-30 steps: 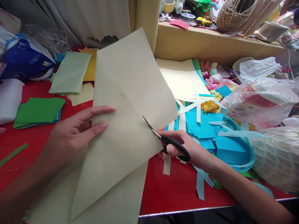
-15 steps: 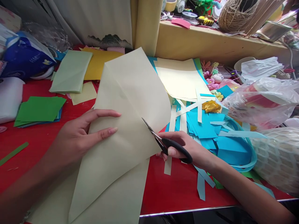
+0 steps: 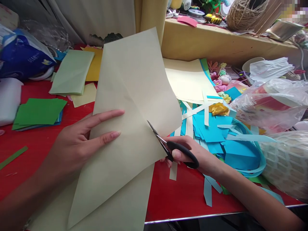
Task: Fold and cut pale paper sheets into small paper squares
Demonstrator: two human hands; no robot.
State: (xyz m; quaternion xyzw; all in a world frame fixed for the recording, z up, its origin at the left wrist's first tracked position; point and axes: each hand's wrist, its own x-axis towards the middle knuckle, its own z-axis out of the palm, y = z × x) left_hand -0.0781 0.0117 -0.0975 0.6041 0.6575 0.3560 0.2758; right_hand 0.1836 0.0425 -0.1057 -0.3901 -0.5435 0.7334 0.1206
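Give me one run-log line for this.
left hand: touching pale paper | right hand: holding scissors, blade over pale paper | blue pieces: right of pale paper | twine: on ledge

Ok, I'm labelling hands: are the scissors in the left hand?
No, the right hand holds the scissors; the left hand touches the pale sheet.

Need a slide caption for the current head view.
Right hand holds black-handled scissors at a large pale paper sheet, left hand at its opposite edge, over a red table.

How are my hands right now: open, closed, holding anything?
Left hand: on the cream paper sheet; gripping or not, can't be told.
Right hand: closed, holding black-handled scissors.
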